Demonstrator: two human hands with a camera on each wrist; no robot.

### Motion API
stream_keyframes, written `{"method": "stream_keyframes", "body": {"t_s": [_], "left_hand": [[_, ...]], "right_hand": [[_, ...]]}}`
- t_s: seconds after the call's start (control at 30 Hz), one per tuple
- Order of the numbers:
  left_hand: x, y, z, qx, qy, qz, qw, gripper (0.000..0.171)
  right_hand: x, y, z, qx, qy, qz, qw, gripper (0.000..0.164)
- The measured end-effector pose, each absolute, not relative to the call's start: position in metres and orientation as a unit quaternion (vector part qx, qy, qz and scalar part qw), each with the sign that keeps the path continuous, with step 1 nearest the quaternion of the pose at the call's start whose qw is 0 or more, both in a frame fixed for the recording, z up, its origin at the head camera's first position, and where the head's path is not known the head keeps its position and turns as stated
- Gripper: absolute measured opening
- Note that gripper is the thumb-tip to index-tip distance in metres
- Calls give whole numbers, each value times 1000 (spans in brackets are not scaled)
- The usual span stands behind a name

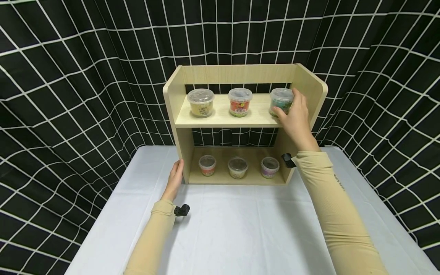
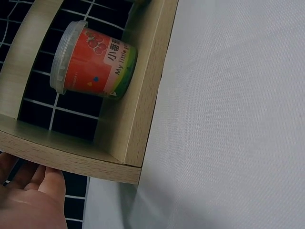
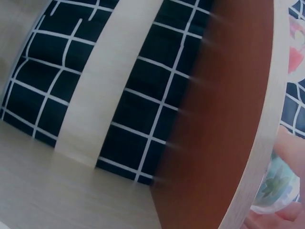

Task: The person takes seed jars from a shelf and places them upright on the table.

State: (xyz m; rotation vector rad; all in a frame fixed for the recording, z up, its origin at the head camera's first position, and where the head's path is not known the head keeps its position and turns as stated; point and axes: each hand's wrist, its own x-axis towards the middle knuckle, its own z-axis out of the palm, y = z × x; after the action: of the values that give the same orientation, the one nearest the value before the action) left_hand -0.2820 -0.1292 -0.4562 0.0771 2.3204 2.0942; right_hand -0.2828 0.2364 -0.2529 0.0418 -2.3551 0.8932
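Observation:
At the right end of the upper shelf, my right hand (image 1: pixel 297 121) holds a clear-lidded plastic tub (image 1: pixel 279 100) with a teal label, thumb in front and fingers on its far side. The right wrist view catches a bit of this tub (image 3: pixel 276 183) behind the shelf edge. My left hand (image 1: pixel 174 179) rests against the outer left side of the light wooden two-tier shelf (image 1: pixel 240 74), low down. In the left wrist view the fingers (image 2: pixel 51 183) lie along that side panel; the thumb cannot be made out. A tub with a yellow label (image 1: pixel 201 104) and one with a red label (image 1: pixel 239 103) share the upper shelf.
On the lower shelf stand three smaller-looking tubs: a red one (image 1: pixel 207 165), a pale yellow one (image 1: pixel 237 168) and a purple one (image 1: pixel 269 168). The shelf stands on a white-covered table (image 1: pixel 233 229). Black cloth with a white grid (image 1: pixel 82 76) hangs around the back and sides.

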Motion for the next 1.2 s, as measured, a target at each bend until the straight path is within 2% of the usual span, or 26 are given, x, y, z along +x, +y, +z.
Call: {"method": "stream_keyframes", "body": {"t_s": [0.2,0.4,0.7,0.97,1.2], "left_hand": [[-294,-131,-476,19,744,668,-7,73],[-294,-131,-478,22,740,673,-1,72],[-293,-128,-478,18,729,684,-1,69],[-295,-130,-478,16,731,682,9,79],[-296,-130,-478,8,740,673,9,80]], "right_hand": [[-284,237,-256,19,-887,338,313,74],[-282,237,-256,14,-877,350,328,74],[-274,240,-257,30,-842,382,380,75],[-261,237,-257,29,-818,389,422,75],[-250,225,-268,58,-783,397,475,72]]}}
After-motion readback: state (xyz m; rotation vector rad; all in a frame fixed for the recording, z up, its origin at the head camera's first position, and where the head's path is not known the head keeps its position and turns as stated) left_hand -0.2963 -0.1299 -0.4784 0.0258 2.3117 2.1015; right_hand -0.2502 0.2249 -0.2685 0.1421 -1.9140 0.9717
